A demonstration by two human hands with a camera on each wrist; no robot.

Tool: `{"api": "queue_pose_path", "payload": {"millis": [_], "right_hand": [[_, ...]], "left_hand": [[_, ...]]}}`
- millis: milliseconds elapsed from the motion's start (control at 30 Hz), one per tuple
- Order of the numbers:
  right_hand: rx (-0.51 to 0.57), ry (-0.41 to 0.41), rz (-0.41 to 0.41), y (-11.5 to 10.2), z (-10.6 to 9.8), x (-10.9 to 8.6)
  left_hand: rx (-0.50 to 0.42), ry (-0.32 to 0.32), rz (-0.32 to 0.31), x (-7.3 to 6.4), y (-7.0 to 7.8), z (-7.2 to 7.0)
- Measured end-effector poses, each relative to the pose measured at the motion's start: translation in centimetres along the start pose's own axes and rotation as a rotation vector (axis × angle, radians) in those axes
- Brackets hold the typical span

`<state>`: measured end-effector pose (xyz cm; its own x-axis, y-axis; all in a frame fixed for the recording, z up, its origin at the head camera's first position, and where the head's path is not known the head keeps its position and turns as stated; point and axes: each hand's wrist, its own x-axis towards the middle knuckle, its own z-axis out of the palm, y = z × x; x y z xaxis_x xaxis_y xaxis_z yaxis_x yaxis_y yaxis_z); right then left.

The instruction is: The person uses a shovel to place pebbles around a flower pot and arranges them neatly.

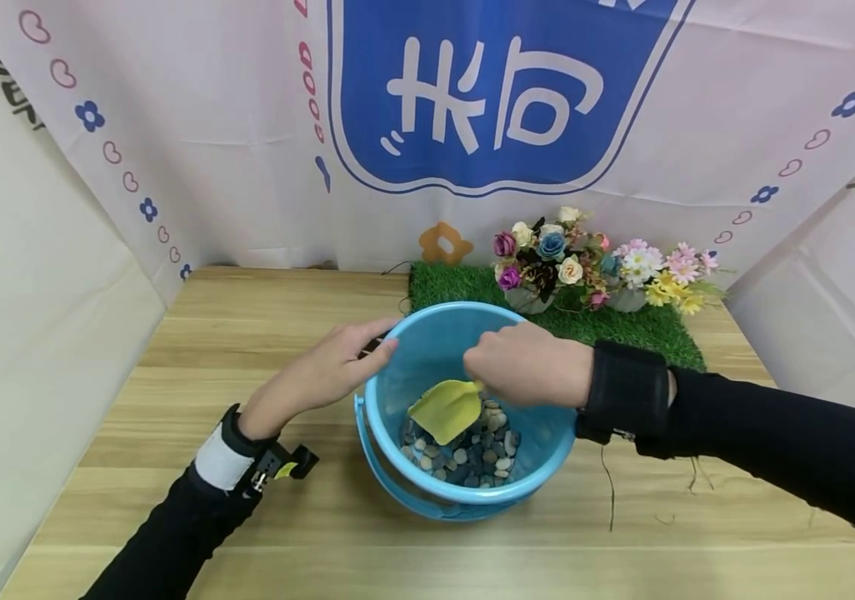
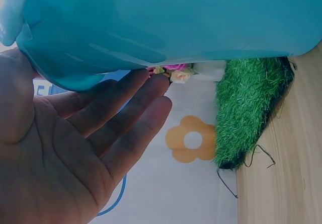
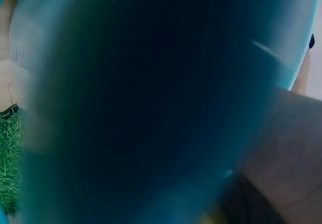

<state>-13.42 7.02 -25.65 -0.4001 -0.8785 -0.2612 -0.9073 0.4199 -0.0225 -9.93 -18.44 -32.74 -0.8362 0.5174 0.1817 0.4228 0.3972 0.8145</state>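
Note:
A light blue bucket (image 1: 465, 497) stands on the table, its handle hanging down on the near side. My left hand (image 1: 330, 367) holds its left rim, thumb over the lip and fingers outside; in the left wrist view the fingers (image 2: 133, 138) stretch along the outer wall. Inside the bucket, my right fist (image 1: 521, 362) grips a yellow toy shovel (image 1: 448, 410) by its handle, which the hand hides. The blade hangs above grey, black and white pebbles (image 1: 465, 457) on the bottom. A dark blur fills most of the right wrist view.
Behind the bucket lies an artificial grass mat (image 1: 442, 283) with two pots of artificial flowers (image 1: 551, 254) (image 1: 660, 271). A printed cloth (image 1: 247, 167) hangs along the table's back edge. Loose dark threads (image 1: 611, 492) lie on the wooden table (image 1: 307, 517) at the right.

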Motion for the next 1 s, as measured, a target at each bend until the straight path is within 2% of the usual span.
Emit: {"api": "queue_pose_path", "payload": {"millis": [333, 700, 833, 1000], "right_hand": [[-0.08, 0.008, -0.014, 0.6, 0.6, -0.3], [-0.15, -0.003, -0.06, 0.5, -1.6, 0.3], [-0.157, -0.035, -0.073, 0.5, -1.9, 1.0], [-0.137, -0.12, -0.072, 0.4, -1.7, 1.9]], "left_hand": [[0.006, -0.008, -0.009, -0.1, 0.1, 0.0], [0.008, 0.0, -0.001, 0.0, 0.2, -0.1], [0.018, -0.005, 0.009, 0.0, 0.2, -0.1], [0.018, -0.007, 0.006, -0.1, 0.2, -0.1]]}}
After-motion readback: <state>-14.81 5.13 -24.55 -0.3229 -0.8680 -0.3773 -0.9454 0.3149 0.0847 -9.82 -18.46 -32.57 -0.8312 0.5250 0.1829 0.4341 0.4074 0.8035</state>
